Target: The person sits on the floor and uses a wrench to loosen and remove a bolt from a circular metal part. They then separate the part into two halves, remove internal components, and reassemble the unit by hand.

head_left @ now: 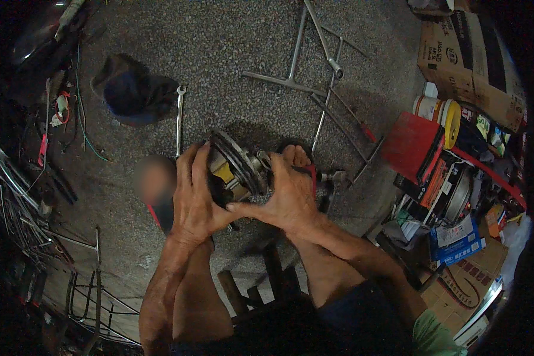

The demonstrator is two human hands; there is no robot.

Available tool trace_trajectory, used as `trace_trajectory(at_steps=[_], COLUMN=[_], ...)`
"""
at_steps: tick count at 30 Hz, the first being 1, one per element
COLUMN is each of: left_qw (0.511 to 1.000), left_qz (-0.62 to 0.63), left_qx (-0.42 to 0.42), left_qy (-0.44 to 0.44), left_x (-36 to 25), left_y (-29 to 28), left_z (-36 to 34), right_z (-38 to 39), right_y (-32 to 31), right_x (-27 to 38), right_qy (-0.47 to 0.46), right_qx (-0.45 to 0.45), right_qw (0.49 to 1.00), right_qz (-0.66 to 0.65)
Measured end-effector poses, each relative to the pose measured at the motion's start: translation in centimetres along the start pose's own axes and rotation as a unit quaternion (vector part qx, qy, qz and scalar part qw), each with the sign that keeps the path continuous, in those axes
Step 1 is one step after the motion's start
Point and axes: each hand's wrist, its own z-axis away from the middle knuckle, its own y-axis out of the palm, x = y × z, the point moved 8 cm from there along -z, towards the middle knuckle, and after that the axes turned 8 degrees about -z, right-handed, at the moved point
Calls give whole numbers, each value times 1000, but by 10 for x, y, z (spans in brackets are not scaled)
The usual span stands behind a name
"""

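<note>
Both hands gripping a round metal part above the floor

From where I'm standing, a person is holding a round metal part, dark-rimmed, yellow showing inside. Taking it as clock center, 12 straight ahead. Part is tilting, rim seen at a slant. Left hand is gripping from about 8 o'clock, fingers curling up along that side. Right hand is gripping from 4, fingers bending around its side. Thumbs are lying close together on the near side. Exact finger contact is hiding behind the part, can't tell.

Around it: a wrench is lying at 10 o'clock, a dark cap just beyond. T-shaped bar is lying at 1. Cardboard box is sitting toward 2, red box at 3, blue box toward 4. Thin metal rods are cluttering the floor toward 9.
</note>
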Motion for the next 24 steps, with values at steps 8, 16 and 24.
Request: trace_trajectory(at_steps=[8,16,24], left_qw=[975,873,673], left_qz=[100,396,647], left_qx=[-17,111,146], left_qy=[-198,-260,-327], left_x=[29,38,36], left_y=[3,47,50], left_z=[10,30,43], right_z=[-10,-11,-23], right_y=[21,21,21], right_x=[-56,-36,9], right_qy=[245,340,132], right_qx=[134,53,24], right_qw=[875,797,943], right_qz=[-395,-497,-306])
